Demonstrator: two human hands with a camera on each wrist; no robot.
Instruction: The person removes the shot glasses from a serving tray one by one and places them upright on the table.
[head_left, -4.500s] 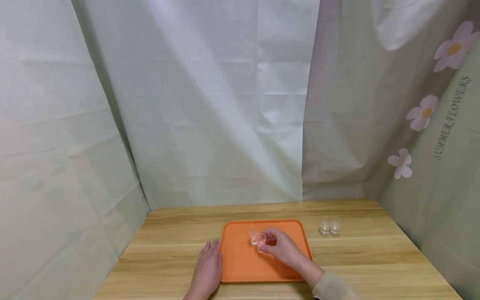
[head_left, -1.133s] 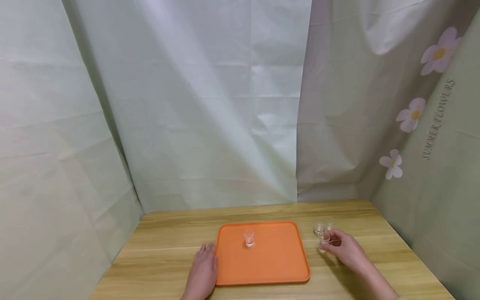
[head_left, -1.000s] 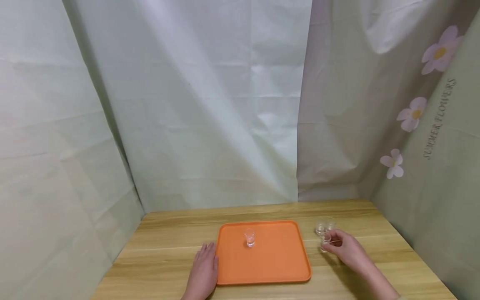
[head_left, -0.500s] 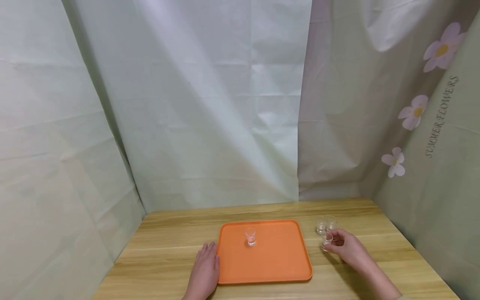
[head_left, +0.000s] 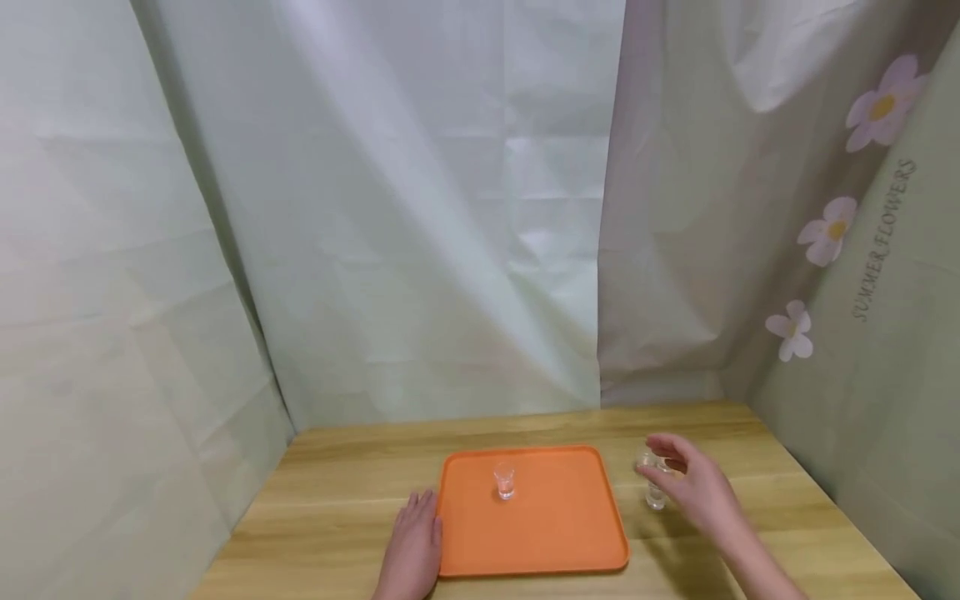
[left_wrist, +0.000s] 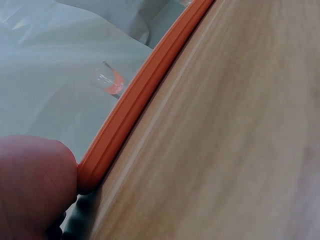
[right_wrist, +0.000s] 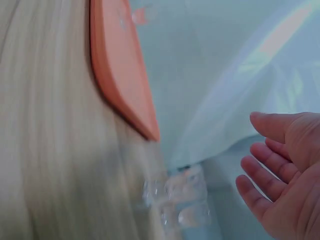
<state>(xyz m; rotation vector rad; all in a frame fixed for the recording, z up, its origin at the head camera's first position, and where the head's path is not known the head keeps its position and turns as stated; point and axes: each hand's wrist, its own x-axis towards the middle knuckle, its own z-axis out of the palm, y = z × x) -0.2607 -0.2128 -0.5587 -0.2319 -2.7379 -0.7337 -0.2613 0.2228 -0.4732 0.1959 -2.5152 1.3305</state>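
We see the right hand just beside the small glasses on the table, thumb and fingers spread apart; a lone glass stands on the orange tray (whose left edge the left hand touches, fingers nearly together).

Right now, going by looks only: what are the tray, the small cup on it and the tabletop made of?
Tray: probably plastic, fairly matte; even orange, moulded raised rim.
Small cup: glass or clear plastic, can't tell; see-through, glossy glints.
Tabletop: wood or wood-look laminate, smooth; pale streaky grain.
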